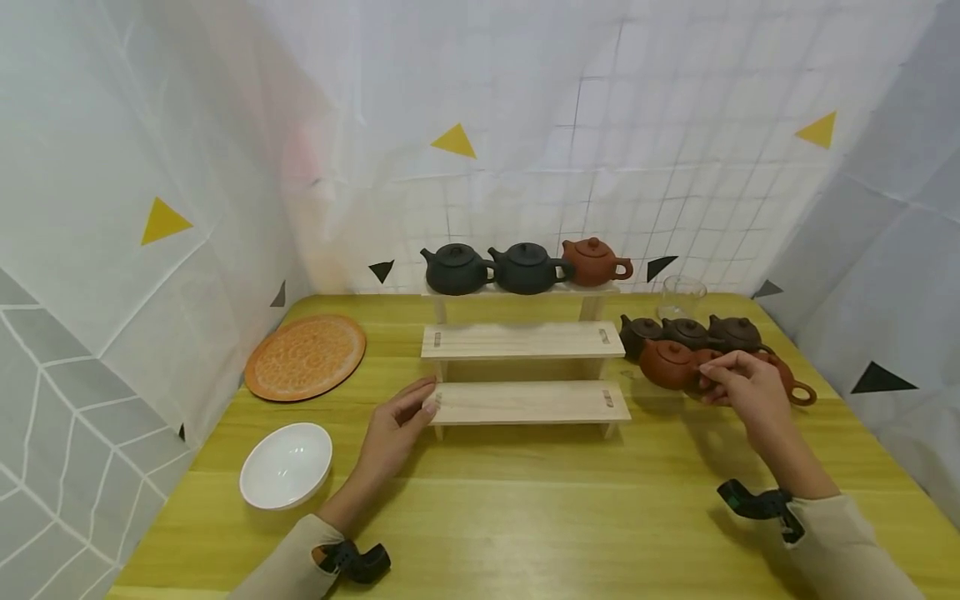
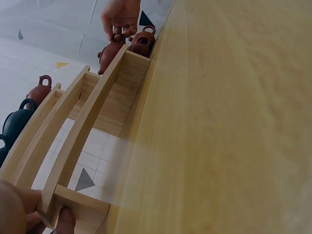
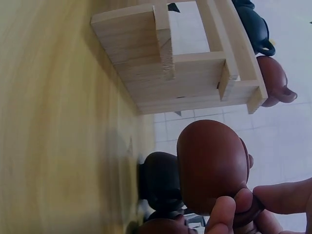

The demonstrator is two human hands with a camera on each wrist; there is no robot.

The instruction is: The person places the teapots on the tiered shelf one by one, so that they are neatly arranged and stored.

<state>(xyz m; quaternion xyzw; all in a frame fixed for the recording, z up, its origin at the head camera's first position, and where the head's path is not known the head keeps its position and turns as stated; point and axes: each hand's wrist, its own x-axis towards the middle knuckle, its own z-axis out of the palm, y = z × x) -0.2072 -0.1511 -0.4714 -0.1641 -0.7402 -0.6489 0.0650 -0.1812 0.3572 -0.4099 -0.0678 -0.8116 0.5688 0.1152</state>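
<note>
My right hand (image 1: 752, 396) pinches the handle of a reddish-brown teapot (image 1: 666, 365), holding it up off the table just right of the stand; its underside faces the right wrist view (image 3: 212, 165). With thumb and fingers, my left hand (image 1: 392, 427) grips the left end of the lowest step of a three-step wooden stand (image 1: 525, 403). On the top step sit two blackish teapots (image 1: 454, 271) and a red-brown teapot (image 1: 594, 263). Several dark brown teapots (image 1: 735, 333) stand beyond the held one. More red-brown teapots (image 1: 783, 377) are partly hidden by my right hand.
A clear glass (image 1: 683, 296) stands at the back right behind the dark teapots. To the left lie a round orange patterned mat (image 1: 306, 358) and a white bowl (image 1: 287, 467). White sheeting (image 1: 525, 100) walls the table's back and sides.
</note>
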